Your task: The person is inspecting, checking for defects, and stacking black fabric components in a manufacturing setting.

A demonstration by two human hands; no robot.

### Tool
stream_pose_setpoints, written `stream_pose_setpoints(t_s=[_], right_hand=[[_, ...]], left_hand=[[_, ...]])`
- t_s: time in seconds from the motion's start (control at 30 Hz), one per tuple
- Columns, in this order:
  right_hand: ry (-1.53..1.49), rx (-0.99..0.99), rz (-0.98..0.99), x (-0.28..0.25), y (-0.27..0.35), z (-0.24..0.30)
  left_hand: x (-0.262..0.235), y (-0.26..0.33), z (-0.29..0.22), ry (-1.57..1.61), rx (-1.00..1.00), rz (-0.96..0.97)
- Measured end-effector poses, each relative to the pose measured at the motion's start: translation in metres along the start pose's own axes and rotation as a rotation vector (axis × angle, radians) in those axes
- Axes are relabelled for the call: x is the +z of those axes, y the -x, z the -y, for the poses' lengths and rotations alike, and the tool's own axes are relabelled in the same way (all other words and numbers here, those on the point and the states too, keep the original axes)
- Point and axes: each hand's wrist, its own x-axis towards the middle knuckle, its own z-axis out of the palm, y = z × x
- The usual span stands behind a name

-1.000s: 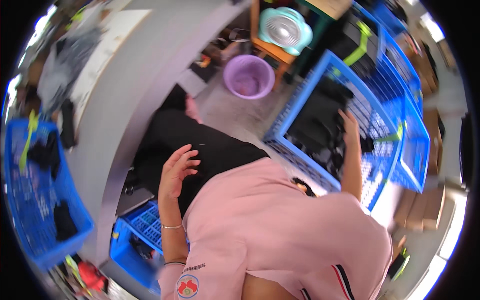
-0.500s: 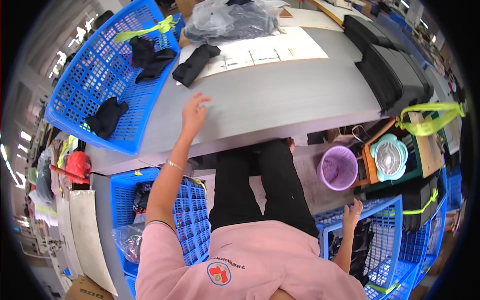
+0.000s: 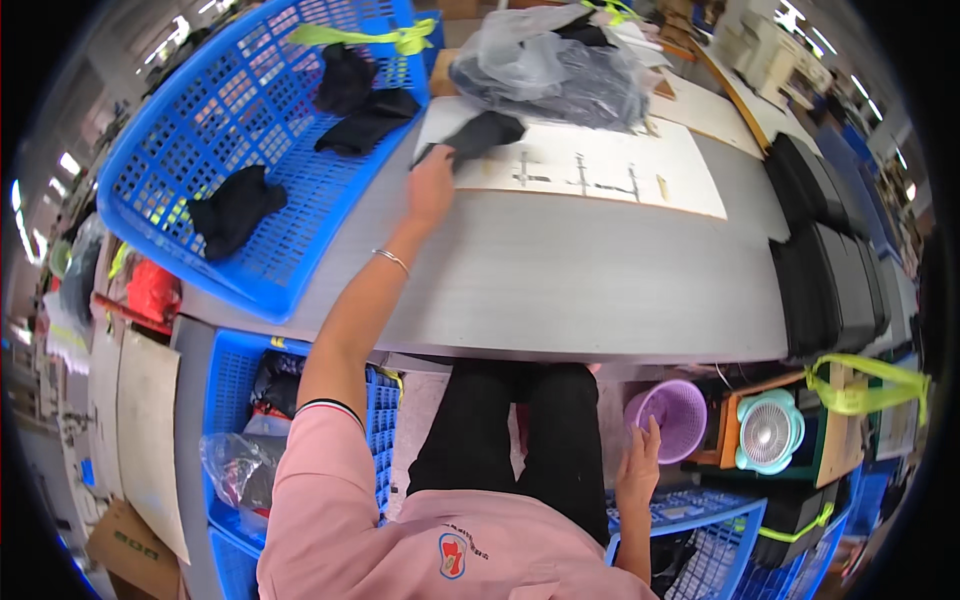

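Reaching far across the grey table (image 3: pixel 560 280), we have our left hand (image 3: pixel 432 187) at the near end of a dark folded piece of cloth (image 3: pixel 478 133), the grip pinched on its edge. The cloth lies on a pale sheet of card with printed marks (image 3: pixel 600 170), its far end just beside a heap of crumpled clear plastic bags (image 3: pixel 550 70). To the left, a large blue plastic lattice basket (image 3: pixel 200 150) rests tilted on the table edge and holds several more dark cloth pieces (image 3: pixel 235 208). Our right hand (image 3: pixel 638 470) hangs low beside our knee, fingers spread and loose, holding nothing, just beside a small purple plastic bin (image 3: pixel 670 415) on the floor and above another blue lattice crate (image 3: pixel 700 520).
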Motion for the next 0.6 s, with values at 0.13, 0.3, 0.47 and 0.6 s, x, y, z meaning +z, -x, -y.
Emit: stream_pose_setpoints(t_s=[0.13, 0.3, 0.47, 0.6], right_hand=[[-0.051, -0.136, -0.079, 0.006, -0.05, 0.038], [-0.204, -0.273, -0.139, 0.022, -0.101, 0.09], [-0.172, -0.382, -0.143, 0.028, -0.119, 0.109], [-0.224, -0.338, -0.136, 0.029, -0.111, 0.107]], left_hand=[[-0.023, 0.022, -0.044, 0.483, -0.324, -0.197], [-0.044, 0.13, -0.109, 1.325, -0.888, 0.02], [-0.069, 0.213, -0.154, 0.88, -0.928, 0.035], [-0.079, 0.216, -0.162, 0.125, -0.123, 0.118]])
